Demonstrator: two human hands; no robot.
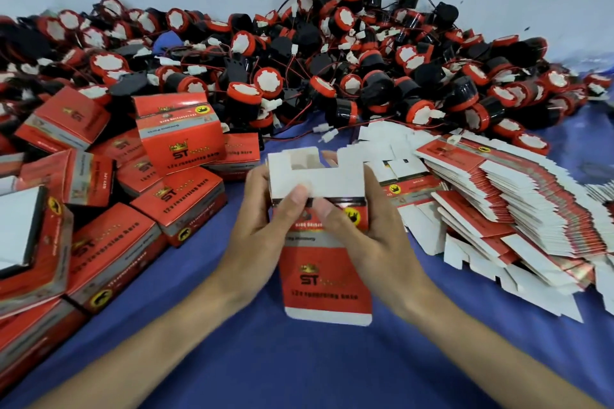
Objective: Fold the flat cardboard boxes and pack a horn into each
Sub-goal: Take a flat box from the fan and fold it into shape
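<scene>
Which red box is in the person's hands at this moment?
The half-folded box in the middle: left hand and right hand grip it, its white flaps open. Closed boxes lie on the left, flat ones on the right.

Both hands, left and right, grip a half-folded red box over the blue cloth.
</scene>
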